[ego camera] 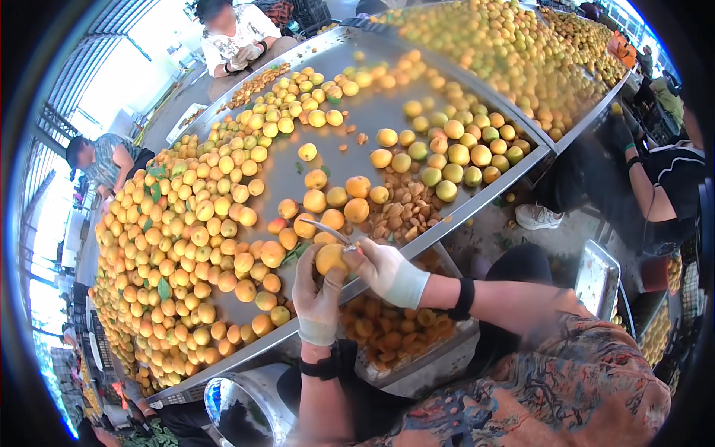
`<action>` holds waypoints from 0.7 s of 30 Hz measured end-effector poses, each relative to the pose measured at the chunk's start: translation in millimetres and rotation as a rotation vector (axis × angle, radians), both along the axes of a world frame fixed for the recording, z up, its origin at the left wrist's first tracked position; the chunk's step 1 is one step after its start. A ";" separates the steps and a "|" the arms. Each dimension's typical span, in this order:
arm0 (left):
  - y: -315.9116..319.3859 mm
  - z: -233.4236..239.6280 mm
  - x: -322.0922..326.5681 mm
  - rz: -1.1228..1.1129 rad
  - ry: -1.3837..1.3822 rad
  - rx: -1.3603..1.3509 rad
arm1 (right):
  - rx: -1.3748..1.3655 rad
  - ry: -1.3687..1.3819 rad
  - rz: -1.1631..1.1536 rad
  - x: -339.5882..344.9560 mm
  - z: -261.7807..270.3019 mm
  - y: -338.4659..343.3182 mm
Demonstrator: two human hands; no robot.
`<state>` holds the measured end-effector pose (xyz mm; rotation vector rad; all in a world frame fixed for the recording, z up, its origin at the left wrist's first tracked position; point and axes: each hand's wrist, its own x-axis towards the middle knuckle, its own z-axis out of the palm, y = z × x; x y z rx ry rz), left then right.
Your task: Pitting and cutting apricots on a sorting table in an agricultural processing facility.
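My left hand (319,296), in a pale work glove, holds a yellow-orange apricot (330,259) above the near edge of a metal table. Gloved too, my right hand (389,271) grips a small knife with a curved blade (324,228), its base close to the top of the fruit. Whole apricots (190,234) are heaped on the left of the table, with more loose ones just beyond my hands. A pile of apricot stones (403,208) lies to the right of them. Below the edge, a crate holds halved apricots (391,329).
The metal table's raised rim (480,207) runs diagonally before me. A white bucket (246,399) stands below left, and a metal tray (597,279) is at the right. Across the table sits a gloved person (240,39); others are at the left (109,159) and right (665,179).
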<state>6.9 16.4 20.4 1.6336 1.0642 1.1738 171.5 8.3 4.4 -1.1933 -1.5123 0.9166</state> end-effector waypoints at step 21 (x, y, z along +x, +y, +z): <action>-0.9 -9.1 13.3 -0.063 -0.679 -0.273 | -0.095 -0.164 0.098 4.8 8.3 -2.7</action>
